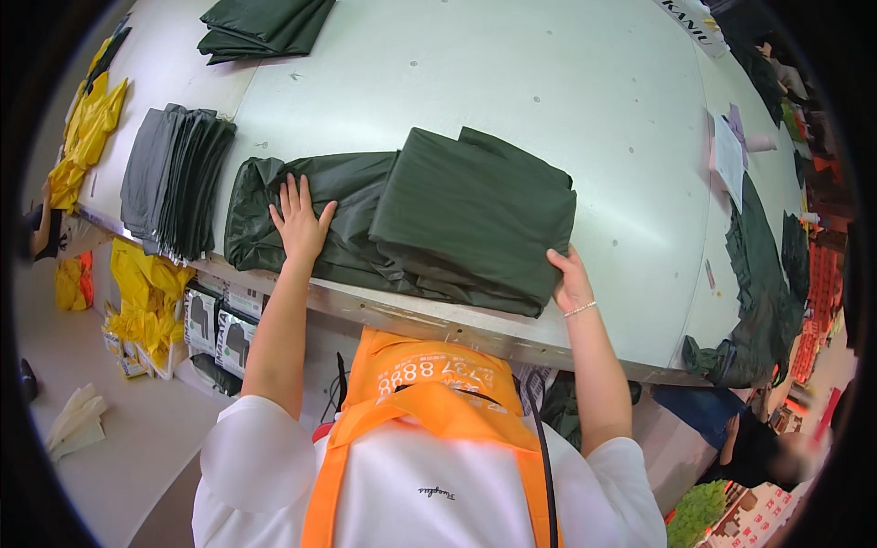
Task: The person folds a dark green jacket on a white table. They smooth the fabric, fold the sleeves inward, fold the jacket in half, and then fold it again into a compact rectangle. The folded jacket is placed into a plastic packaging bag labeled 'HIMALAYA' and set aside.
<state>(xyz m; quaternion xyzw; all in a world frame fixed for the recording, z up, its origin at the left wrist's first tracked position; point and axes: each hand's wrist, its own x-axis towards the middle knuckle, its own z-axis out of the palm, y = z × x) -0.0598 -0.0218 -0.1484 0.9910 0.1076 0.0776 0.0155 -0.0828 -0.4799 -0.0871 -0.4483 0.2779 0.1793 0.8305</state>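
Note:
A dark green, slightly shiny garment (475, 215) lies on the table right in front of me. Its right part is folded into a thick, flat block, while the left part is lower and wrinkled. Whether it is a single piece or more cannot be told. My left hand (303, 219) lies flat on the wrinkled part with its fingers spread. At the block's right edge, my right hand (574, 279) grips the cloth with the thumb on top. Its other fingers are partly hidden. Close to the garment's left end stands a stack of folded dark grey-green pieces (178, 183).
More folded dark green cloth (265, 27) rests on the pale table (493, 68) at the far left. Yellow cloth (89, 137) hangs over the left edge. Packaged goods (219, 324) sit below the table. Dark cloth (763, 274) and a seated person (754, 447) are at the right.

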